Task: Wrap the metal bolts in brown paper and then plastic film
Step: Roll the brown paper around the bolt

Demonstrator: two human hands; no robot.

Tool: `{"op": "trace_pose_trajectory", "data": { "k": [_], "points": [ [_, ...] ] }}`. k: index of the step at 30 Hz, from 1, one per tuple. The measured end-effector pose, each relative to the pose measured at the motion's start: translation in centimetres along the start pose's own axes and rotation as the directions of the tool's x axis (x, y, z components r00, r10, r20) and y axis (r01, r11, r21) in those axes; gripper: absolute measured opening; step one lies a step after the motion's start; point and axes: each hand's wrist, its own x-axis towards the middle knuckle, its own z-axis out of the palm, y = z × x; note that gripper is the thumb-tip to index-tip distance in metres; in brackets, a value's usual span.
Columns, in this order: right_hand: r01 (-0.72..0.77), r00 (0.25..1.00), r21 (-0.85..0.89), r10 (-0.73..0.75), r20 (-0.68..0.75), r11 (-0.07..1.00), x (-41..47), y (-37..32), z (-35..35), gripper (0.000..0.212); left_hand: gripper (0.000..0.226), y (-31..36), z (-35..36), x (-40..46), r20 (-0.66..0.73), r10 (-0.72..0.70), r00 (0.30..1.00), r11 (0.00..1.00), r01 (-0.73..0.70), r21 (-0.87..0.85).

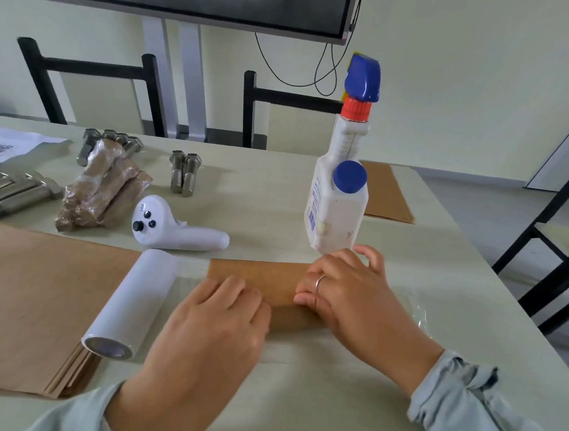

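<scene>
left hand (211, 326), right hand (348, 296), brown paper roll (270, 284) beneath

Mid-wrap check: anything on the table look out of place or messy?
Mostly tidy. One oddity: a white handheld controller lies among the wrapping supplies, just beyond the film roll. It isn't a packing item. Both hands rest on the brown paper roll.
</scene>
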Motion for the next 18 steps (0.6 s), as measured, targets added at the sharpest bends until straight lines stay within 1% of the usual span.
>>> {"op": "trace_pose_trajectory", "data": {
  "k": [2, 4, 7, 9, 10, 12, 14, 16, 18],
  "points": [
    [-0.062, 0.998, 0.072, 0.061, 0.015, 0.995, 0.2, 0.3, 0.2, 0.032, 0.024, 0.1, 0.4, 0.1, 0.004, -0.013, 1.000, 1.000, 0.013, -0.012],
    [-0.098, 0.995, 0.133, 0.096, 0.022, 0.986, 0.2, 0.7, 0.5, 0.032, 0.030, 0.2, 0.6, 0.3, 0.029, -0.018, 0.999, 0.999, 0.019, -0.038],
    [-0.109, 0.994, 0.215, 0.111, 0.000, 0.971, 0.1, 1.3, 0.9, 0.028, 0.022, -0.2, 0.6, 0.7, 0.065, -0.035, 0.997, 0.994, 0.041, -0.100],
    [-0.120, 0.993, 0.271, 0.119, 0.017, 0.955, 0.0, 1.8, 0.8, 0.029, 0.022, -0.7, 0.9, 0.8, 0.061, -0.062, 0.996, 0.986, 0.071, -0.153],
    [-0.129, 0.992, 0.297, 0.121, 0.043, 0.946, 0.0, 2.0, 0.6, 0.030, 0.019, -0.8, 1.1, 0.7, 0.054, -0.075, 0.996, 0.981, 0.083, -0.177],
    [-0.133, 0.989, 0.328, 0.103, 0.107, 0.935, 0.5, 2.5, 0.1, 0.031, 0.027, -0.8, 1.4, 0.6, 0.049, -0.102, 0.994, 0.971, 0.110, -0.212],
    [-0.128, 0.982, 0.323, 0.074, 0.173, 0.938, 1.4, 2.5, -0.1, 0.035, 0.033, -0.7, 1.6, 0.4, 0.033, -0.101, 0.994, 0.969, 0.106, -0.224],
    [-0.146, 0.953, 0.280, 0.058, 0.298, 0.949, 2.3, 2.3, 0.0, 0.044, 0.032, -0.5, 1.5, 0.2, 0.027, -0.094, 0.995, 0.971, 0.098, -0.217],
    [-0.151, 0.909, 0.198, 0.058, 0.413, 0.968, 2.9, 2.1, 0.3, 0.055, 0.031, -0.3, 1.5, 0.2, 0.009, -0.092, 0.996, 0.978, 0.092, -0.188]
  ]
}}
